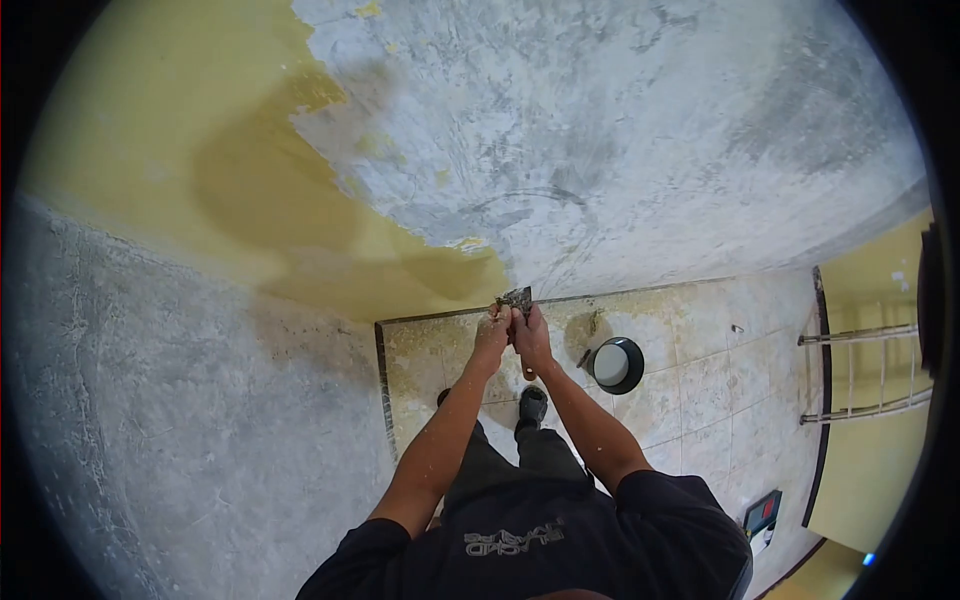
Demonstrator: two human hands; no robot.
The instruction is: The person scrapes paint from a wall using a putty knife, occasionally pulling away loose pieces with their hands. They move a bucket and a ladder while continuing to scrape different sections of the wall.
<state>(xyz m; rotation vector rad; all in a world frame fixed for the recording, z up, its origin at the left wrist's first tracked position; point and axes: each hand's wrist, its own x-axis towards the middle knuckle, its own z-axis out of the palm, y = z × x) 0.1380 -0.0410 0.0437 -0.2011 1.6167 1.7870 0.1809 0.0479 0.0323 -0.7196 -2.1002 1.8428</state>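
Observation:
Both hands are together in front of the body, near the foot of the wall. A scraper [521, 297] with a dark, wide blade and a brown handle end is gripped in my right hand [533, 338], its fingers wrapped round it. My left hand [490, 338] is closed beside the blade, touching it or something small at its edge; what its fingers hold is too small to name. The wall [560, 130] beyond is bare grey-white plaster, with yellow paint [230, 150] on its left part and a ragged edge between.
A black bucket [628, 375] with whitish contents stands on the stained tile floor [705, 400] to the right. A ladder [865, 413] is at the far right. A dark case-like object [762, 512] lies at the lower right. A grey wall [220, 420] rises on the left.

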